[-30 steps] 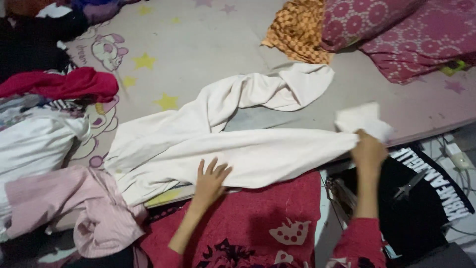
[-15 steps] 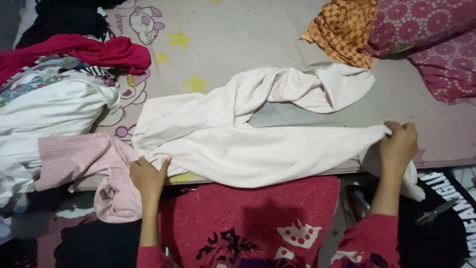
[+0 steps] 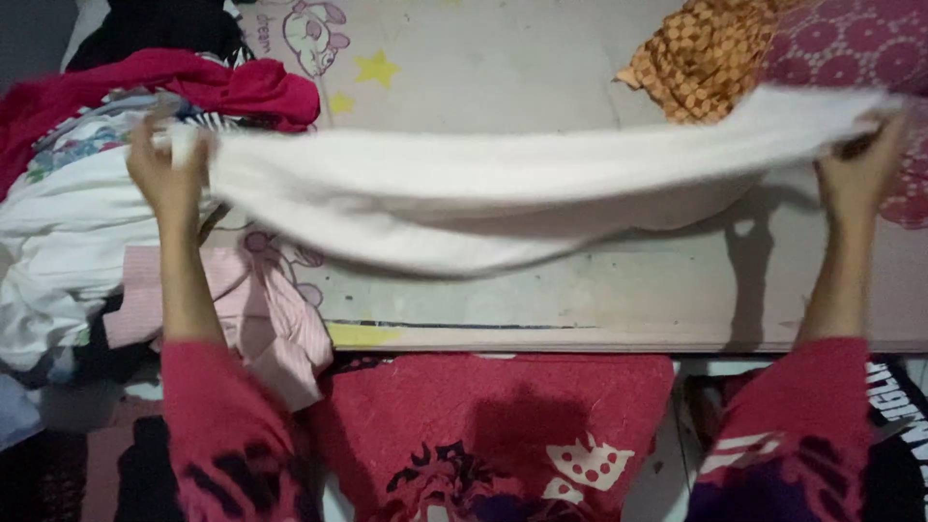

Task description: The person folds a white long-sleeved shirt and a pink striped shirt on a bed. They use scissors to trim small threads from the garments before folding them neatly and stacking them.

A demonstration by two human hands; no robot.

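A long white garment (image 3: 503, 184) hangs stretched in the air above the grey mattress (image 3: 541, 290) printed with stars and cartoon figures. My left hand (image 3: 166, 174) grips its left end, raised over the clothes pile. My right hand (image 3: 860, 164) grips its right end near the pink pillow. The cloth sags in the middle and is blurred by motion. Both my arms wear red sleeves.
A pile of clothes lies at the left: a red garment (image 3: 222, 87), a white one (image 3: 58, 251) and a pink striped shirt (image 3: 271, 319). An orange checked cloth (image 3: 706, 53) and a pink patterned pillow (image 3: 851, 58) lie at the back right. A red mat (image 3: 503, 425) lies in front.
Both hands took hold of the ends of the white garment and lifted it off the mattress, pulling it taut. The view shifted a little to the left.
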